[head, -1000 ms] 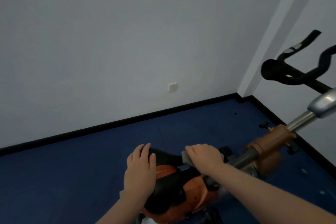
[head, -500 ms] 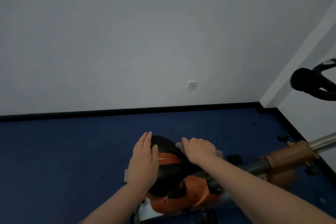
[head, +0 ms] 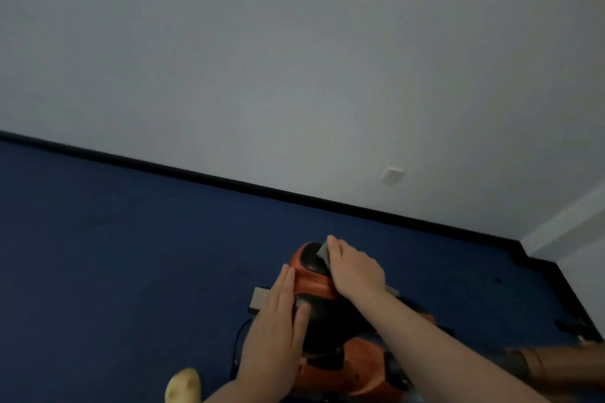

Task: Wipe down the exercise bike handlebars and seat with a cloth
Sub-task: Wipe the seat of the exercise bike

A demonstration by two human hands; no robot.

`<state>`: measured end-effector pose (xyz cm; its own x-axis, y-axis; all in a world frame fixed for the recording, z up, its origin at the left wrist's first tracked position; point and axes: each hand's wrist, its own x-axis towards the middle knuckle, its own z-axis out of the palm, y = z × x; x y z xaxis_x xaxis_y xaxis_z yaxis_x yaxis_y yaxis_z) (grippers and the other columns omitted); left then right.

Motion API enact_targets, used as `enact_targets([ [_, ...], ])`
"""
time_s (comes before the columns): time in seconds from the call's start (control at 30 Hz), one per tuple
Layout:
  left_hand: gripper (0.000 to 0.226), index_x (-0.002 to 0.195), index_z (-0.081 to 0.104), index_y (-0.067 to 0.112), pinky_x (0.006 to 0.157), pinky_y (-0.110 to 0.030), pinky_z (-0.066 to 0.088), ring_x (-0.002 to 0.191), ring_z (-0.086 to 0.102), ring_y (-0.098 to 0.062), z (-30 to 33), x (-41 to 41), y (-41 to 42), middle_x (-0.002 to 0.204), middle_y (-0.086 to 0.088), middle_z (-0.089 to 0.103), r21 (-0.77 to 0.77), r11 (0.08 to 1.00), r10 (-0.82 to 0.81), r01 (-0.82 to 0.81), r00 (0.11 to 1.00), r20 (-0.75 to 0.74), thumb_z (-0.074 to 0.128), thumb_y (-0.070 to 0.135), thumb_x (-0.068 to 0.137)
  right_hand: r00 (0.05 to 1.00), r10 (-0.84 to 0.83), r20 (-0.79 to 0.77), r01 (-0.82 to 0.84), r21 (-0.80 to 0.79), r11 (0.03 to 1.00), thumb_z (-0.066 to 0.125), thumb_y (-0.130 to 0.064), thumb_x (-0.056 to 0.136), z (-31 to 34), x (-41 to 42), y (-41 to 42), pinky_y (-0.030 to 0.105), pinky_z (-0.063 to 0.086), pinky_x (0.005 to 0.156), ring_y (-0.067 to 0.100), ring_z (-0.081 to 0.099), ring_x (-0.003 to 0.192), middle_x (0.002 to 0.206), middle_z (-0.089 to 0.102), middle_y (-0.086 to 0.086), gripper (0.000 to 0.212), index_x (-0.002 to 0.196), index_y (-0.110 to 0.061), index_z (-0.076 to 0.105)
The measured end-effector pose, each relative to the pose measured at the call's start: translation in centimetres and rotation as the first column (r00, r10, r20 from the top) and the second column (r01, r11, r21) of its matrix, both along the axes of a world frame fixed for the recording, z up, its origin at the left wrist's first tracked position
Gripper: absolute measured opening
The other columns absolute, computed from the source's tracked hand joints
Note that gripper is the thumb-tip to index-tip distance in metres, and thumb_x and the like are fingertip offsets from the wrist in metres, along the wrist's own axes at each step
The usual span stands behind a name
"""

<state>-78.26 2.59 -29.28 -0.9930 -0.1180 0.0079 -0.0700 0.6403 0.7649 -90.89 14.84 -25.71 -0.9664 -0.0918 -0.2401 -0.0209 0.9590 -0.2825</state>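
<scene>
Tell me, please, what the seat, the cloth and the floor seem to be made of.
The seat looks like smooth black and orange vinyl or plastic, with a dull sheen; which one is unclear. The cloth, under the right hand, looks like soft grey fabric, folded and matte. The floor seems dark blue carpet or mat, flat with no shine. The left hand rests on the seat's side.

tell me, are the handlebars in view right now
No, only the orange and black seat shows, with the right hand pressing the grey cloth on it.
</scene>
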Motion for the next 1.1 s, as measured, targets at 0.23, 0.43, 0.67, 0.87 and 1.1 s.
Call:
enact_targets([
  [0.23, 0.058, 0.13, -0.016, 0.065, 0.111, -0.025, 0.032, 0.139, 0.022, 0.006, -0.3, 1.8, -0.2, 0.154, 0.033, 0.001, 0.088, 0.996, 0.011, -0.011, 1.0, 0.002, 0.031, 0.05, 0.1, 0.909, 0.415, -0.048, -0.406, -0.332, 0.851, 0.022, -0.049, 0.102, -0.5, 0.3, 4.1, 0.032, 0.043, 0.097, -0.004, 0.039, 0.127, 0.144, 0.031, -0.033, 0.041, 0.141, -0.061, 0.019],
  [0.43, 0.062, 0.148, 0.009, 0.05, 0.112, -0.017, 0.026, 0.138, 0.021, 0.01, -0.5, 2.3, -0.3, 0.155, 0.028, 0.018, 0.124, 0.991, 0.058, -0.057, 0.998, -0.004, 0.045, 0.048, 0.098, 0.934, 0.344, -0.095, -0.356, -0.197, 0.913, 0.025, -0.044, 0.101, -0.6, -1.3, -1.2, 0.038, 0.041, 0.099, 0.009, 0.05, 0.119, 0.131, 0.052, -0.019, 0.036, 0.121, -0.046, 0.055],
  [0.67, 0.056, 0.141, 0.046, 0.038, 0.099, 0.005, 0.016, 0.127, 0.03, 0.018, -0.3, 2.5, -1.3, 0.141, 0.029, 0.04, 0.147, 0.985, 0.103, -0.094, 0.993, -0.051, 0.065, 0.044, 0.089, 0.71, 0.698, -0.089, -0.7, -0.193, 0.688, 0.036, -0.055, 0.093, 0.3, -2.2, 1.1, 0.019, 0.027, 0.106, -0.001, 0.033, 0.127, 0.133, 0.039, -0.026, 0.026, 0.116, -0.062, 0.045],
  [0.87, 0.055, 0.14, 0.049, 0.034, 0.104, -0.002, 0.025, 0.127, 0.036, 0.013, -0.2, 2.6, -1.5, 0.14, 0.028, 0.043, 0.096, 0.991, 0.098, -0.09, 0.992, -0.079, 0.065, 0.045, 0.088, 0.758, 0.652, -0.004, -0.648, 0.1, 0.755, 0.043, -0.049, 0.09, 0.2, -3.4, -4.8, 0.031, 0.044, 0.071, 0.009, 0.056, 0.089, 0.087, 0.061, -0.02, 0.032, 0.083, -0.033, 0.069],
  [1.1, 0.056, 0.139, 0.051, 0.033, 0.107, -0.013, 0.034, 0.127, 0.041, 0.01, 0.4, 2.5, -2.2, 0.14, 0.024, 0.046, 0.11, 0.992, 0.069, -0.058, 0.993, -0.099, 0.068, 0.042, 0.087, 0.789, 0.606, -0.102, -0.609, -0.268, 0.747, 0.024, -0.056, 0.1, 0.5, -0.3, 3.2, 0.025, 0.018, 0.114, -0.002, 0.016, 0.143, 0.151, 0.014, -0.035, 0.041, 0.14, -0.061, 0.023],
])
